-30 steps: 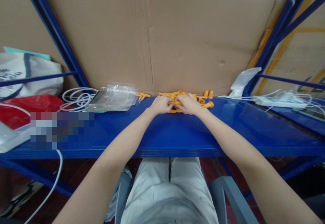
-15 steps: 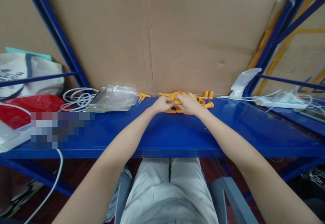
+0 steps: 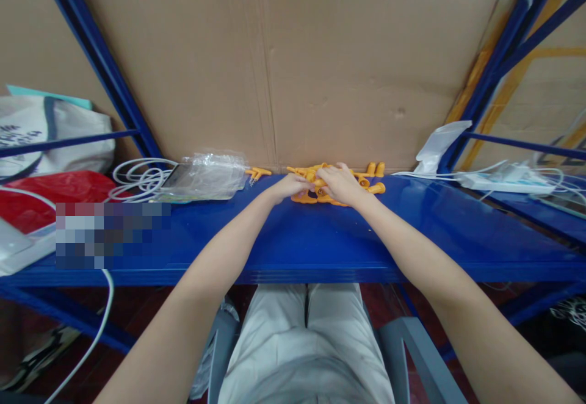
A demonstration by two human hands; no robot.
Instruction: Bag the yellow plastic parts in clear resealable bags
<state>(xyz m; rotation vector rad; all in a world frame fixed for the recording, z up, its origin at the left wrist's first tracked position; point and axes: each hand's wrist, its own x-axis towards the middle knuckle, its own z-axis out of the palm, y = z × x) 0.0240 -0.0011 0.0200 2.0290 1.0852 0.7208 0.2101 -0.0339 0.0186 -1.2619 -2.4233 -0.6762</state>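
A pile of small orange plastic pieces (image 3: 370, 179) lies at the back of the blue shelf (image 3: 297, 239), against the cardboard wall. My left hand (image 3: 289, 186) and my right hand (image 3: 337, 183) meet over the pile, fingers curled and pinched together on one orange piece (image 3: 319, 182) between them. Several loose orange pieces lie to the right of my hands. One separate orange piece (image 3: 256, 173) lies to the left, apart from the pile.
A clear plastic bag (image 3: 206, 175) and coiled white cable (image 3: 140, 178) lie left of the pile. Further left are a red bag (image 3: 55, 190) and a white tote (image 3: 46, 129). A white power strip (image 3: 499, 181) with cables and a white pouch (image 3: 437, 144) sit at right.
Both hands have shifted slightly farther back over the pile, and the fingers have changed their grip on the orange piece. Nothing else moved.
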